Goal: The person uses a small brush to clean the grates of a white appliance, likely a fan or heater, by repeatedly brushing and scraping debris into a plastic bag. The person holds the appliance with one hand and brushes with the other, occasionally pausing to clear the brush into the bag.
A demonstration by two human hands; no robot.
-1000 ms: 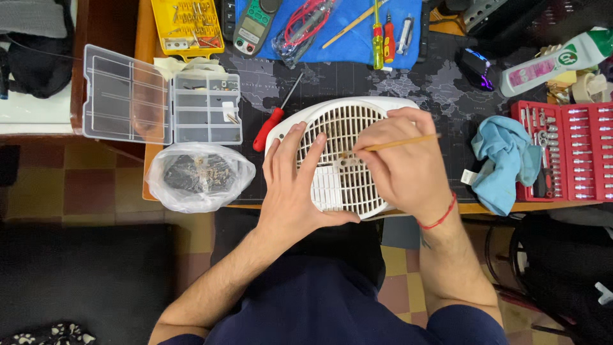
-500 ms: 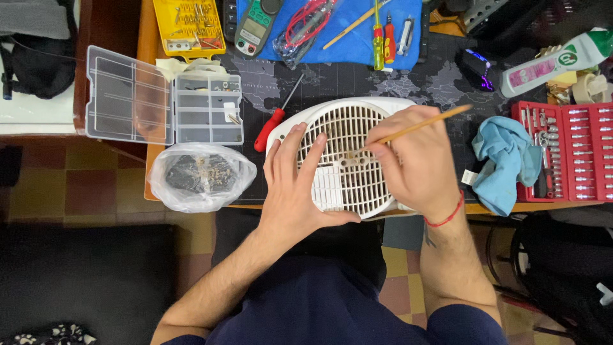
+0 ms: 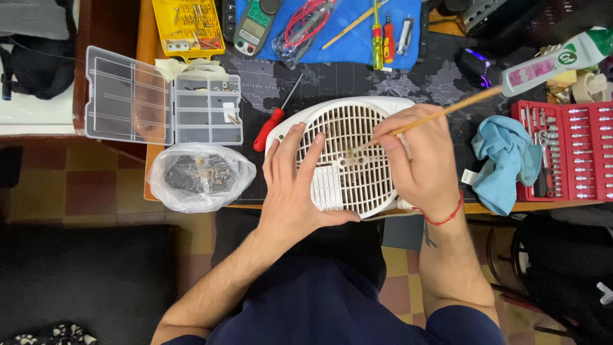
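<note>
Head view, looking down: the left hand (image 3: pixel 295 191) lies flat and open, fingers spread, on the round white plastic fan grille (image 3: pixel 348 156), steadying it at the near edge of the dark map-printed tabletop (image 3: pixel 357 80). The right hand (image 3: pixel 418 163) is closed around a thin wooden stick (image 3: pixel 434 117), whose tip meets the grille's centre between the two hands.

Left of the left hand sits a clear plastic bag of dark small parts (image 3: pixel 201 176), and beyond it an open clear compartment box (image 3: pixel 166 105). A red-handled screwdriver (image 3: pixel 274 118) lies just past the left fingertips. Right of the right hand are a crumpled light-blue cloth (image 3: pixel 504 160) and a red socket-set case (image 3: pixel 568 147); farther out lies a white bottle with a pink label and green cap (image 3: pixel 552 61). Beyond both hands, a blue mat (image 3: pixel 348 32) carries a green multimeter (image 3: pixel 255 25).
</note>
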